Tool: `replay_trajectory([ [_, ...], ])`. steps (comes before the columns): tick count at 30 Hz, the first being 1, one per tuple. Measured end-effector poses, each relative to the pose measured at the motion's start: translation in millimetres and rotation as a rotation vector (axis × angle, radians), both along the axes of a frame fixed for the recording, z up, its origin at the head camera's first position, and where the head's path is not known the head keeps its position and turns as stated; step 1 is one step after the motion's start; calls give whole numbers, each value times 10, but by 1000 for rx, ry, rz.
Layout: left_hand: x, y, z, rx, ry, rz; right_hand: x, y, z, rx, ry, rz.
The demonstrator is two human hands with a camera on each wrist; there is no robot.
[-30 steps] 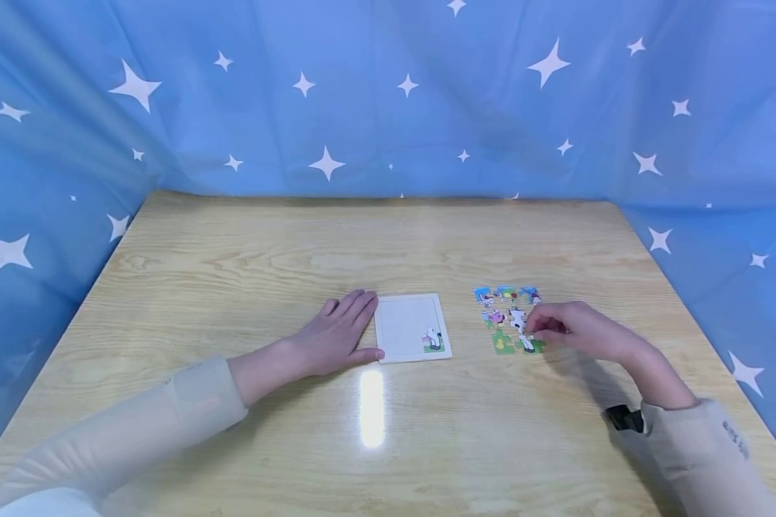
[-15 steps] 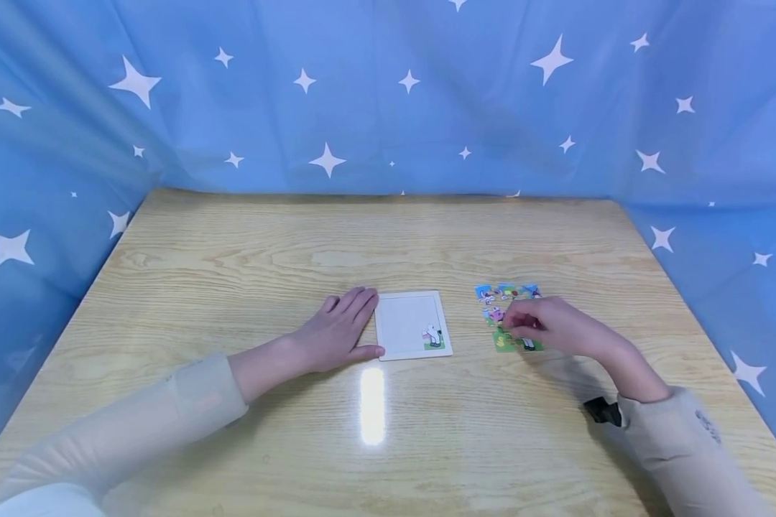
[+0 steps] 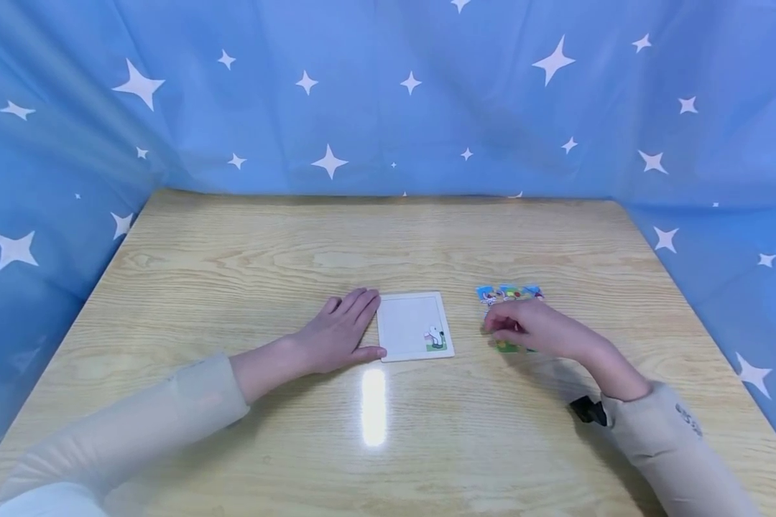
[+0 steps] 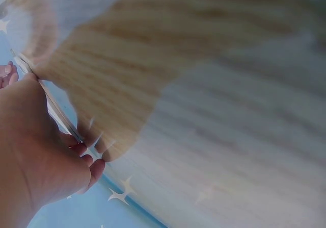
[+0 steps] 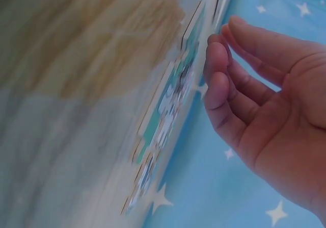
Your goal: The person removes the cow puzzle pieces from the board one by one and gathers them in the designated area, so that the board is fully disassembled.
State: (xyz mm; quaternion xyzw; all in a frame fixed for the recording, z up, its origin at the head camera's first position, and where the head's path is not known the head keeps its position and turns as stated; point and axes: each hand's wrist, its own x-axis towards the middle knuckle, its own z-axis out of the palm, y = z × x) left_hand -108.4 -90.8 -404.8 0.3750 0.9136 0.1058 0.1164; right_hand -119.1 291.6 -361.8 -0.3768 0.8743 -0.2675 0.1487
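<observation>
A white square puzzle tray (image 3: 407,323) lies flat mid-table, with one cow-picture piece (image 3: 435,339) in its lower right corner. My left hand (image 3: 343,332) rests at the tray's left edge, fingers extended and thumb at the lower corner. To the right of the tray lies a group of colourful jigsaw pieces (image 3: 486,295). Over them hovers my right hand (image 3: 533,327), its fingers loosely bent, hiding the middle pieces. In the right wrist view, no piece shows between those fingers, and the pieces (image 5: 165,110) lie on the table beside them.
The wooden table (image 3: 284,244) ends at a blue star-patterned curtain (image 3: 375,100) behind and at both sides. A bright light reflection (image 3: 373,408) lies below the tray. A black strap (image 3: 588,411) shows at the right cuff.
My right hand has moved left across the jigsaw pieces, from their right side to over the left ones. The left hand and tray have stayed in place.
</observation>
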Motion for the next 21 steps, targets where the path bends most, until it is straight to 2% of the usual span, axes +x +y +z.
replay_trajectory([
  [4,4,5,-8,1,2,1,-7,-81,4,28,-16,-16],
  [9,12,3,-4,-5,1,6,-20,-201,-10,31,18,7],
  [21,7,-1,13,7,-23,7,-37,-458,-19,36,40,55],
])
